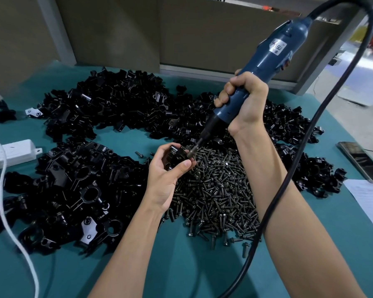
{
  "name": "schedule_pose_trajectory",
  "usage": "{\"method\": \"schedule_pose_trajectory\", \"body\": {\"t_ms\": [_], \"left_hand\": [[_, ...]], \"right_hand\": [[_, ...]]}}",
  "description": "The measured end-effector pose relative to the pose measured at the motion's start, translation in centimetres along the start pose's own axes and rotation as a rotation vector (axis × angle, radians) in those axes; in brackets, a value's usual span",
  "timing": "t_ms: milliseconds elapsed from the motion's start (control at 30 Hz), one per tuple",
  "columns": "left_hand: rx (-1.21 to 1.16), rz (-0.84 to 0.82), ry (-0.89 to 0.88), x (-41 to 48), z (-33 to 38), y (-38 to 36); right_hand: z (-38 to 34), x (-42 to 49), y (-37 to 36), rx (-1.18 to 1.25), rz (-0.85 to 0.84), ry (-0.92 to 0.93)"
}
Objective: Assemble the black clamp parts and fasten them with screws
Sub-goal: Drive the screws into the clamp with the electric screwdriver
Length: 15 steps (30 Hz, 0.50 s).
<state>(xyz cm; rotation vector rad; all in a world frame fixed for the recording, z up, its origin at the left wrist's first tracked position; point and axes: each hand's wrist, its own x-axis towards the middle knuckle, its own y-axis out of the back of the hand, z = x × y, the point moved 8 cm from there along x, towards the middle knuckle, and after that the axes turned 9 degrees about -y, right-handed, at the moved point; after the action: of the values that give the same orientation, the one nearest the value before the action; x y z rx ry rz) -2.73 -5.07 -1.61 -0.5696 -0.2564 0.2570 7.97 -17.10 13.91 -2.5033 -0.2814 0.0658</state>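
My left hand (167, 171) is curling its fingers around a black clamp (177, 157). My right hand (242, 100) is gripping the blue screwdriver (265, 67), its tip touching the clamp. Screws (215, 190) are lying just under both hands.

Bare left hand (165, 175) and right hand (246, 104), forearms (289, 201) bare too

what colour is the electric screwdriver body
Dark blue, with a black cable; the head view shows the electric screwdriver best.
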Motion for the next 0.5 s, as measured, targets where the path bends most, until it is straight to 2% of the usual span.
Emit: {"method": "schedule_pose_trajectory", "body": {"t_ms": [300, 500], "left_hand": [[-0.001, -0.003, 0.006, -0.05, -0.09, -0.16], [-0.089, -0.019, 0.040, 0.10, -0.61, -0.25]], "right_hand": [[0.05, -0.21, -0.01, 0.002, 0.008, -0.004], [-0.14, -0.52, -0.57, -0.037, -0.024, -0.011]]}}
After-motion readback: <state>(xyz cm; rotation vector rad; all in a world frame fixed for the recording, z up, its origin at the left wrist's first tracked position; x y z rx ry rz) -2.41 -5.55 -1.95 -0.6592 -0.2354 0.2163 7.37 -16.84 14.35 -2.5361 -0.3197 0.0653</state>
